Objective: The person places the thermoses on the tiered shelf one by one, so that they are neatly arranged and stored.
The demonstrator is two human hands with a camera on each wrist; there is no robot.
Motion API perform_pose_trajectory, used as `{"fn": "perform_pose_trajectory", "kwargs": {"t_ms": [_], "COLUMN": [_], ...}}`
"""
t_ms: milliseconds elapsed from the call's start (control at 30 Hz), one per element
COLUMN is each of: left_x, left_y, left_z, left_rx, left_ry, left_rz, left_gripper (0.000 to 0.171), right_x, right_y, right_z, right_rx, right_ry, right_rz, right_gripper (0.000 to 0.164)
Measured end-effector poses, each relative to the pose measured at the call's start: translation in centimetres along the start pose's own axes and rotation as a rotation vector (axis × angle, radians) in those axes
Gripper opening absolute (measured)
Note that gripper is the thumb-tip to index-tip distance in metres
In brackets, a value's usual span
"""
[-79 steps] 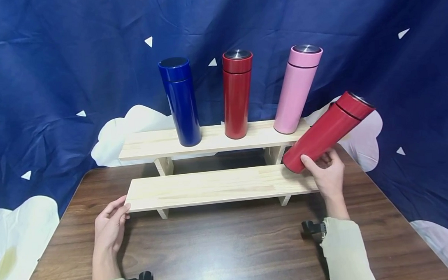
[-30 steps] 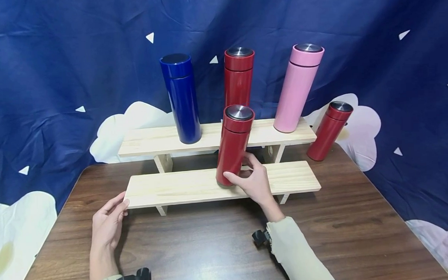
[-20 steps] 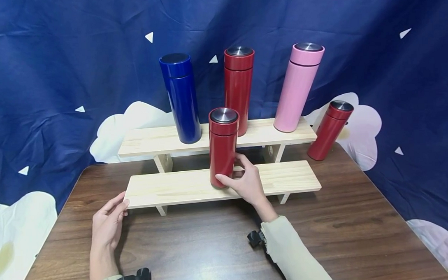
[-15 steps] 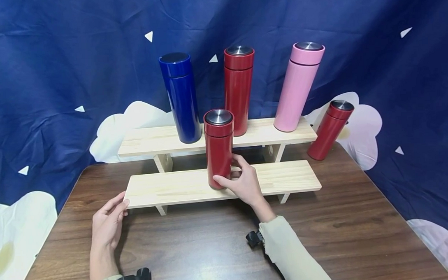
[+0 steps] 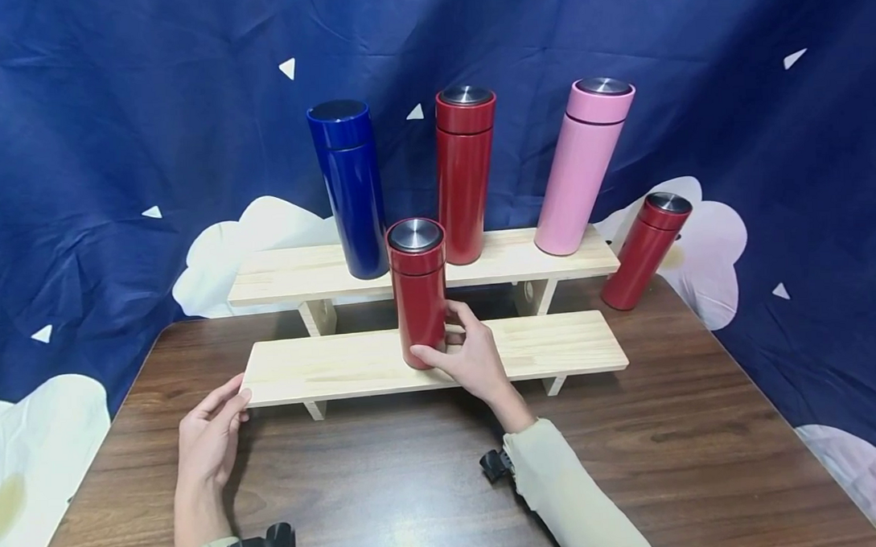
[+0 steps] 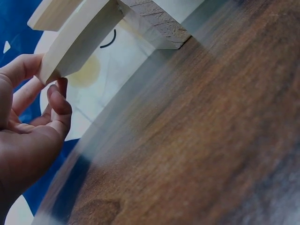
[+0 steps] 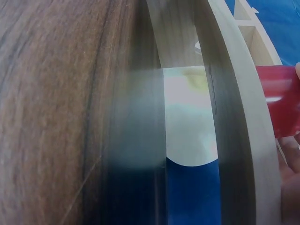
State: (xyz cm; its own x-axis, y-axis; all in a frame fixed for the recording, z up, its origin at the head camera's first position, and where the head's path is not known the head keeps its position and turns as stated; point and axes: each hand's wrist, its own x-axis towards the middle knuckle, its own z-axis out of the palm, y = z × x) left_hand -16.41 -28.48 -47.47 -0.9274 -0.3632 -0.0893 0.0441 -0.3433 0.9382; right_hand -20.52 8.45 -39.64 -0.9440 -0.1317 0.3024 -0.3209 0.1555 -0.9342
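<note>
My right hand (image 5: 470,357) grips the lower part of a red thermos bottle (image 5: 419,298), thumb in front and fingers at its right side. The bottle stands upright on the lower board of a two-tier wooden shelf (image 5: 549,342), near the board's middle. In the right wrist view the red bottle (image 7: 279,98) and fingers show only at the right edge. My left hand (image 5: 210,438) pinches the lower board's left end; the left wrist view shows fingers on both sides of the board's corner (image 6: 61,58).
On the upper board stand a blue bottle (image 5: 350,196), a second red bottle (image 5: 467,184) and a pink bottle (image 5: 582,172). Another red bottle (image 5: 643,254) is on the brown table (image 5: 387,484) at the shelf's right. A blue patterned cloth (image 5: 150,114) hangs behind.
My right hand has carried the tilted red thermos bottle leftward from the lower board's right end, stood it upright, then shifted it slightly further left. My left hand stays at the board's end.
</note>
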Motion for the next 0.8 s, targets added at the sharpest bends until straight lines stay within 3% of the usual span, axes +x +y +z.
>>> {"fn": "perform_pose_trajectory", "kwargs": {"t_ms": [467, 800], "left_x": [0.0, -0.1], "left_y": [0.1, 0.2], "left_z": [0.0, 0.1], "left_rx": [0.010, -0.013], "left_ry": [-0.005, 0.012], "left_rz": [-0.005, -0.012], "left_gripper": [0.024, 0.024], "right_x": [-0.2, -0.8], "right_y": [0.2, 0.4], "right_z": [-0.4, -3.3], "right_rx": [0.022, 0.045], "right_ry": [-0.017, 0.038], "right_rz": [0.038, -0.087], "right_gripper": [0.071, 0.061]}}
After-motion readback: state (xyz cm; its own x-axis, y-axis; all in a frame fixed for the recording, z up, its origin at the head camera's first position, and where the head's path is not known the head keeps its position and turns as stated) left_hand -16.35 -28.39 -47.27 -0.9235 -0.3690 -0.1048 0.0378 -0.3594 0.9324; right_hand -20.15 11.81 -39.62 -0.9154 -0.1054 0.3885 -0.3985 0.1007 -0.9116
